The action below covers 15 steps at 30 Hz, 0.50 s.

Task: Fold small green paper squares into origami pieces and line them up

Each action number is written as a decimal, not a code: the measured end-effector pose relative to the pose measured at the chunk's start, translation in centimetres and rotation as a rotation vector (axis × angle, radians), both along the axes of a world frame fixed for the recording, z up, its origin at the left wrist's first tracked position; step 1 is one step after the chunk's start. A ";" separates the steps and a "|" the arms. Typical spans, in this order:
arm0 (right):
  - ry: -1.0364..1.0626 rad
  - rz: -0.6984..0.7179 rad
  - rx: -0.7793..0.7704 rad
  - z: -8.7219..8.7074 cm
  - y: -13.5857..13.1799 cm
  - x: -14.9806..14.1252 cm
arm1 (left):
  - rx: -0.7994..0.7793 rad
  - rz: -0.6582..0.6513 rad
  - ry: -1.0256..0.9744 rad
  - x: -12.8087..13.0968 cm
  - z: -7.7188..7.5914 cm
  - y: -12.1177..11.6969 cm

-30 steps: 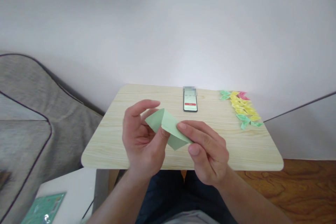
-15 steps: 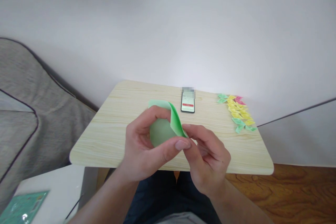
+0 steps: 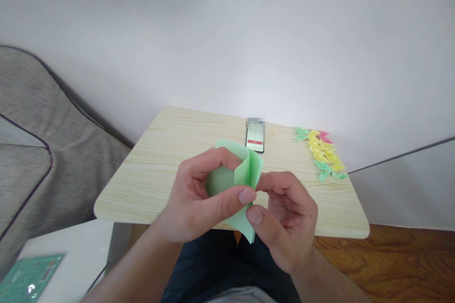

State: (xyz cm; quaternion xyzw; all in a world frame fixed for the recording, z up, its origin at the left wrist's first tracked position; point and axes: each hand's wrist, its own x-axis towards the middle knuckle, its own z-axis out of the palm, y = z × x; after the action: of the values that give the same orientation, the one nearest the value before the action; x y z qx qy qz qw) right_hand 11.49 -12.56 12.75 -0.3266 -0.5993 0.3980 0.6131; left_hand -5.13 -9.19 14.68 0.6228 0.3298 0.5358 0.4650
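A sheet of light green paper (image 3: 242, 173), bent round into a curve with its edges brought together on the right, is held above the front of the table. My left hand (image 3: 202, 199) grips it, thumb across the front and fingers curled over the top inside. My right hand (image 3: 287, 218) is at the paper's right edge, its thumb and index finger on either side of the meeting layers. Below the thumbs, a pointed corner of the paper hangs down.
A phone (image 3: 255, 139) lies at the table's (image 3: 142, 175) back edge. Several folded green, yellow and pink paper pieces (image 3: 322, 151) are lined up at the right. Left stand a grey fabric sofa (image 3: 78, 165) and a white surface (image 3: 74, 251) with a green packet (image 3: 31, 277).
The paper's right side has turned more upright, and its lower corner now shows beneath my thumbs. My right thumb has shifted down along the edge, slightly apart from the left thumb.
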 end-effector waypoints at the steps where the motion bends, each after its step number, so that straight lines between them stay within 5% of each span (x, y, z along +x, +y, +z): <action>1: -0.005 0.016 -0.012 0.1 0.0 0.1 | -0.005 -0.008 -0.001 0.0 0.1 0.0; 15: -0.103 0.116 -0.034 1.2 0.6 1.0 | -0.224 -0.214 -0.272 0.3 -1.4 0.4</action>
State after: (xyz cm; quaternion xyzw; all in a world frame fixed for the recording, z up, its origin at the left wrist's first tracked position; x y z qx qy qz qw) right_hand 12.52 -11.95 13.96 -0.3216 -0.6410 0.4254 0.5520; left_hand -4.83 -8.75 13.31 0.5206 0.2533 0.5226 0.6259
